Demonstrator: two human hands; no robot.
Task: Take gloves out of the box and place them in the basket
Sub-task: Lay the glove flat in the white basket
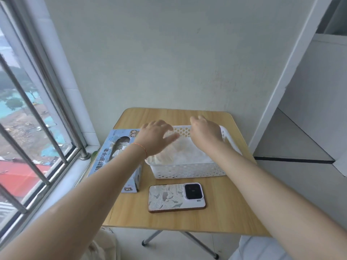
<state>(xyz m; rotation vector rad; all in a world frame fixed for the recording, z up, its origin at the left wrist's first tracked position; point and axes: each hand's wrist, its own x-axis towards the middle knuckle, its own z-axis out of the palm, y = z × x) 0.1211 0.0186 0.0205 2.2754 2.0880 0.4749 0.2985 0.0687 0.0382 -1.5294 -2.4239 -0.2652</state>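
Above the white perforated plastic basket (pixel 189 170), we are holding both hands over a thin translucent glove (pixel 169 149); left hand (pixel 155 136) fingers are extended, right hand (pixel 205 133) grip is unclear. The blue cardboard glove box (pixel 112 156) is lying just left, nearer our left hand.

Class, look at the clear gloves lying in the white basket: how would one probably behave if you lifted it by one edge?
The clear gloves lie crumpled in the white basket, so one would probably hang floppy rather than hold shape. They look thin and see-through, so likely very light and easily shifted. Another glove bunches from the glove box opening, suggesting soft film that may cling.
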